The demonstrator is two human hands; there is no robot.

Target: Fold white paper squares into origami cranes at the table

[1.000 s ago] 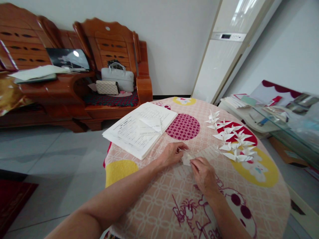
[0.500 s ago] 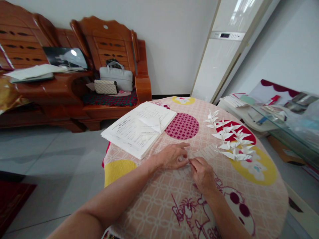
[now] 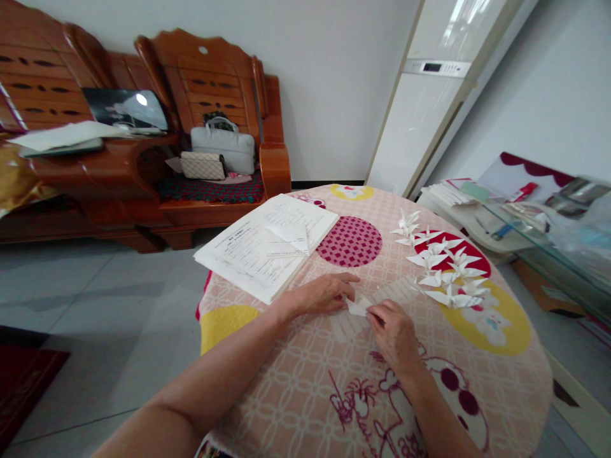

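Between my hands, a small folded piece of white paper [image 3: 356, 309] shows over the patterned tablecloth [image 3: 305, 375]. My left hand [image 3: 329, 294] has its thumb and bent fingers closed on the paper's left end, with one finger stretched out above. The paper's right end is pinched by the thumb and fingertips of my right hand [image 3: 392, 331]. Beneath them lies a clear sheet [image 3: 396, 289] with faint pale lines. To the right, several white folded paper cranes [image 3: 442, 261] stand grouped on the cloth.
A stack of printed sheets [image 3: 258, 254] lies at the table's left back, with folded paper pieces [image 3: 289, 238] on top. On the right, a glass-edged side table [image 3: 534, 235] holds clutter. Behind stand a wooden armchair [image 3: 210, 83] with bags and a tall white air conditioner [image 3: 420, 108].
My hands have moved slightly apart, my right one a little to the right. More of the white folded paper now shows between the fingers. The cranes and the stack have stayed put.
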